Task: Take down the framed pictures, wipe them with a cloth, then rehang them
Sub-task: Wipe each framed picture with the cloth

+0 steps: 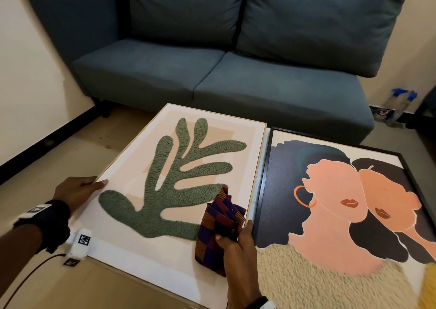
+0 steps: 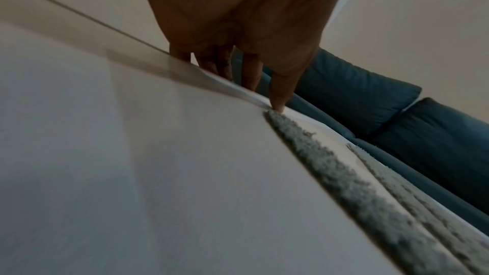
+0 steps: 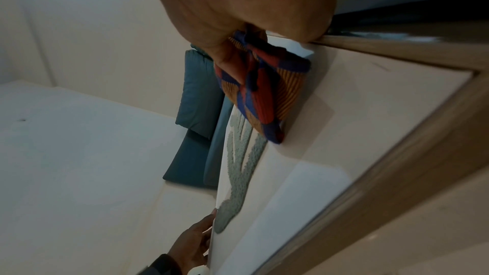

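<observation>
Two framed pictures lie flat, side by side, in front of me. The light-wood-framed leaf picture (image 1: pixel 181 174) is on the left and the black-framed picture of two faces (image 1: pixel 342 202) on the right. My left hand (image 1: pixel 94 183) grips the leaf picture's left edge, with the thumb on its white mat and the fingers hidden past the frame (image 2: pixel 251 83). My right hand (image 1: pixel 233 232) holds a folded checkered cloth (image 1: pixel 219 221) against the leaf picture's lower right part, near its right frame edge. The right wrist view shows the cloth (image 3: pixel 259 91) bunched under the hand and touching the picture (image 3: pixel 330 122).
A blue two-seat sofa (image 1: pixel 212 72) stands right behind the pictures. Spray bottles with blue heads (image 1: pixel 398 105) stand on the floor at the far right by the wall. Tan floor (image 1: pixel 70 148) lies to the left. A white marker-tagged unit (image 1: pixel 81 242) with a cable sits by my left wrist.
</observation>
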